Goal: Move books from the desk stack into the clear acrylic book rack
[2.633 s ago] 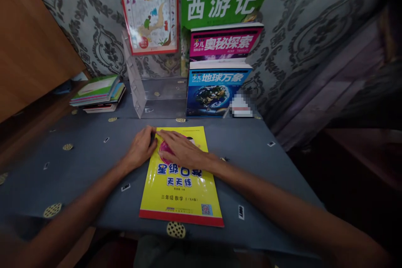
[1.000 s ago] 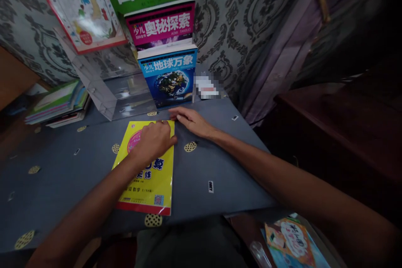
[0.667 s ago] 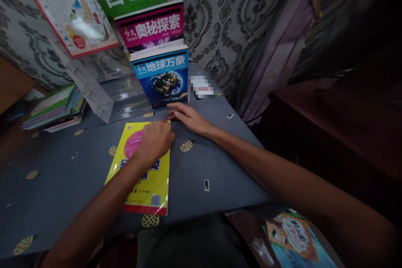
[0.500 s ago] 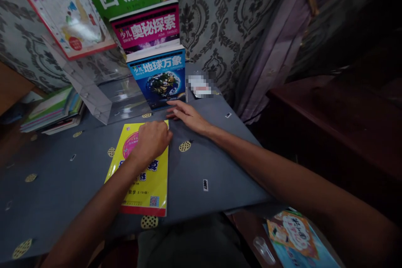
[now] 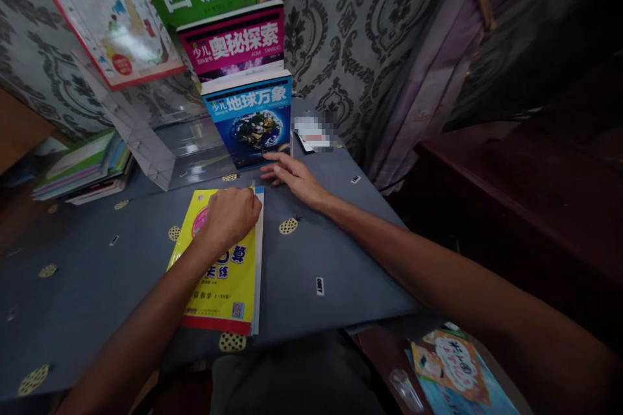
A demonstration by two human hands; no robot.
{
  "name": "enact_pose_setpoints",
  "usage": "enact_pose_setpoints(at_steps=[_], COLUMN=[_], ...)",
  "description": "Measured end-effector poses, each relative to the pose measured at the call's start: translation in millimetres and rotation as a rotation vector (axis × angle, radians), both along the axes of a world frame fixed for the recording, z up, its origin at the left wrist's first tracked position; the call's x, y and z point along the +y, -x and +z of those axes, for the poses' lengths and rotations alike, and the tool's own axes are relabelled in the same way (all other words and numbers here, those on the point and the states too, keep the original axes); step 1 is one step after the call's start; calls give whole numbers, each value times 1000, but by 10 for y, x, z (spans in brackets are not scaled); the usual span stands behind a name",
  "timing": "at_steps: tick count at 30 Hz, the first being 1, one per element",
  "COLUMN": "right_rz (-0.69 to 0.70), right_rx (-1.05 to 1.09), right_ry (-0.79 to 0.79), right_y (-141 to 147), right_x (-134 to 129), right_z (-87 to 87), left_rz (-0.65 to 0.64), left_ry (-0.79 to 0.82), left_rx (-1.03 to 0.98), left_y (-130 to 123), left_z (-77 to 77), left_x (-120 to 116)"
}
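1. Cover of the yellow book [image 5: 246, 292] is shifting leftward with the left hand [image 5: 232, 211], now exposing pale page edges along its right side.
2. Left hand is curling nearly closed, gripping the cover near its upper right corner; the book is lying beneath it on the worktop [image 5: 302, 253].
3. Right hand [image 5: 296, 181] is holding nothing, fingers loosely open.
4. Just beyond the right fingertips, the blue book [image 5: 257, 133] is standing in the clear rack [image 5: 160, 165]; contact is unclear.
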State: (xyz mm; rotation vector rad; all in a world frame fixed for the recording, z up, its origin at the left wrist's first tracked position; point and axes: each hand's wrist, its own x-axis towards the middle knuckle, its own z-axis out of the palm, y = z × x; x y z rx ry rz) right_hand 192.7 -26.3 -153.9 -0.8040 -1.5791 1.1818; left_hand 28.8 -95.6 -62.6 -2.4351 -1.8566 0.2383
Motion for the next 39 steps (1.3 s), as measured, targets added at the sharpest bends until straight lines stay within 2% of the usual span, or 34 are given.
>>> enact_pose_setpoints(at_steps=[8,14,16,21,23,26,30,34,39], right_rz=[-20,-9,2,49,50,34,-7,3,32], right_rx=[24,-10,-88,-509,-595,-697,-860,-1009,-1030], right_ry=[-23,-117,-192,-409,-441,-504,-589,-635,-654], right_y=[10,37,47,52,56,83,168,271,358], right_x=[-24,-74,-106,-183,-212,-271,-394,-504,-440], right_z=[35,53,55,69,81,96,118,155,114], left_rz=[-59,-144,-164,-225,-336,-523,-578,-590,-614], left_ry=[-10,-75,-99,-23,44,140,187,100,24], left_rx=[36,37,35,6,-49,-132,-188,-248,-236], left_y=[13,59,60,194,376,748,1132,1249,1258], left_z=[1,-64,-88,-88,-94,-149,-267,-380,-466], left_x=[-18,-9,-4,-50,-138,-394,-837,-1114,-1211])
